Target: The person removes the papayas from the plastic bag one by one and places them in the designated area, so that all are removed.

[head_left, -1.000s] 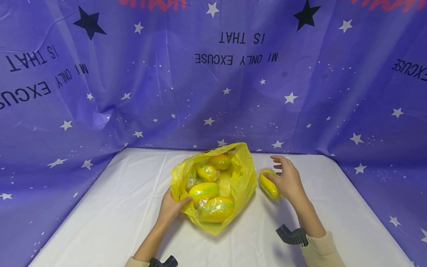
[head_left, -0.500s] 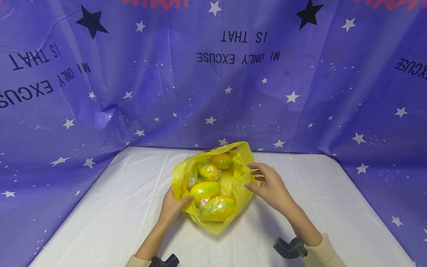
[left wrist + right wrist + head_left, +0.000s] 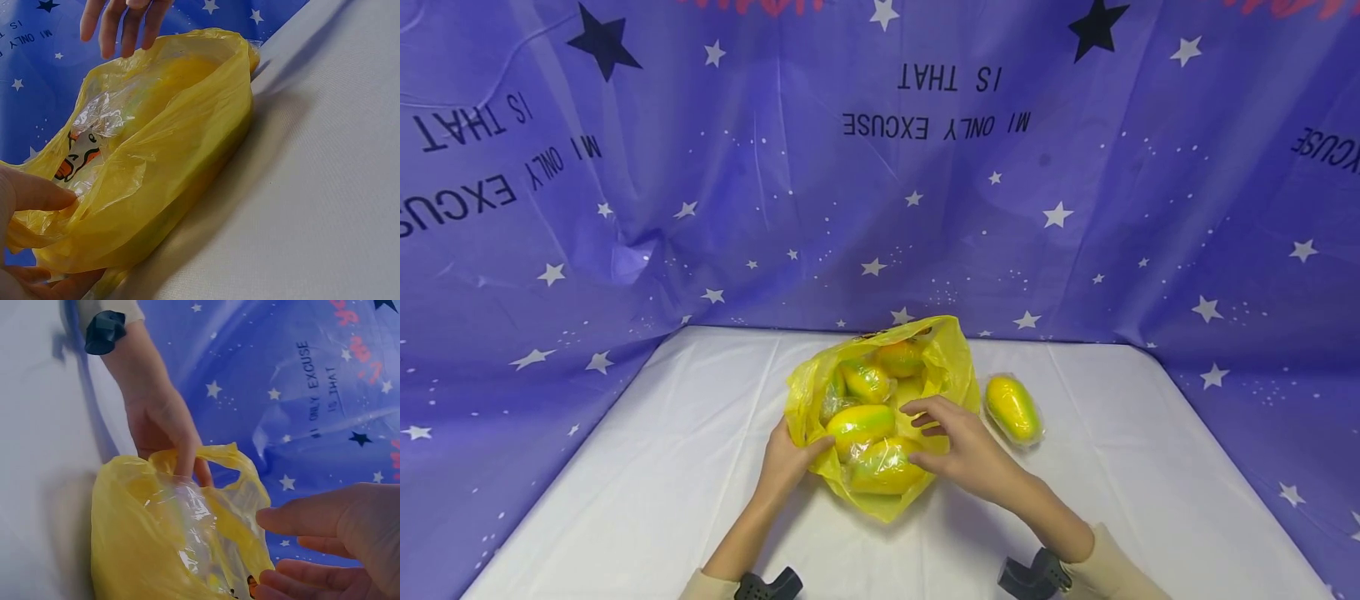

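Note:
A yellow plastic bag (image 3: 955, 358) lies with its mouth spread wide on the table. Several yellow-green mangoes in clear wrap are inside, among them a front mango (image 3: 883, 468) and one behind it (image 3: 861, 423). At the bag's left rim my left hand (image 3: 784, 467) pinches the plastic, thumb on the inner side and fingers outside, as the left wrist view also shows. My right hand (image 3: 973, 450) hovers over the bag's right part, fingers slightly bent and apart, holding nothing; its thumb tip overlaps the front mango in the head view, and contact cannot be told.
One wrapped mango (image 3: 1013, 408) lies on the table right of the bag. White cloth covers the table (image 3: 1120, 467). A purple curtain (image 3: 880, 183) with stars and lettering hangs behind and at both sides. Dark devices sit on both wrists, such as the right wrist device (image 3: 1033, 575).
My right hand has let go of the mango at the right and moved left over the bag's opening. That mango stays on the table. My left hand keeps its hold on the rim.

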### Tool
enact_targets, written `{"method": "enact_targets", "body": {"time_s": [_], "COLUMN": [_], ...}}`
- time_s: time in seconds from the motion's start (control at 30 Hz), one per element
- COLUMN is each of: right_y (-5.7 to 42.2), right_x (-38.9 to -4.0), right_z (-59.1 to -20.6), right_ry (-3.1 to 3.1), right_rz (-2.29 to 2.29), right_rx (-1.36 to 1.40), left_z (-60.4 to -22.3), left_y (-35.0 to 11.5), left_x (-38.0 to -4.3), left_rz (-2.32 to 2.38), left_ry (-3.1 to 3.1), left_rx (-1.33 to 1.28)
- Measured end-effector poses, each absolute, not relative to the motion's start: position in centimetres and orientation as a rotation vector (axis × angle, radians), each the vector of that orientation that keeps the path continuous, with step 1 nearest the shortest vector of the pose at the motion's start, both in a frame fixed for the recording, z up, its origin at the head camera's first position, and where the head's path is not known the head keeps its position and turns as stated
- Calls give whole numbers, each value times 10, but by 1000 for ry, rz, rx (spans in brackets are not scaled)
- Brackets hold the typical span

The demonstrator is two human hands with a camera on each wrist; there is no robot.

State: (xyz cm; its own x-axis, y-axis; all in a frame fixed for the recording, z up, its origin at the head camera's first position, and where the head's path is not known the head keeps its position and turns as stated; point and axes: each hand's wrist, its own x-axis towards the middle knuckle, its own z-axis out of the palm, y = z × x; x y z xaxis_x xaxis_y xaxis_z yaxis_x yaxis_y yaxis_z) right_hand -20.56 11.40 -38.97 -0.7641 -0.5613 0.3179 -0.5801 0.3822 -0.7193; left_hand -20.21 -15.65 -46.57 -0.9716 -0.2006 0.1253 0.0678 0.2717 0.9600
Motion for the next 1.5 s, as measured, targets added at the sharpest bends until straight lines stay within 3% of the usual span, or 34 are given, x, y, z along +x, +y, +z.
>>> {"method": "enact_targets", "body": {"time_s": [0.47,1.5], "right_y": [108,101], "right_x": [-209,-215], "right_z": [-403,-427], "right_ry": [-2729,-2755], "right_rz": [997,767], "right_rx": [1115,1233], "left_z": [-466,-468], "left_y": [-154,-158], "left_x": [-201,-202], "left_rz": [-1772,-1738], "left_ry": [-2315,-2327], "left_rx": [121,127]}}
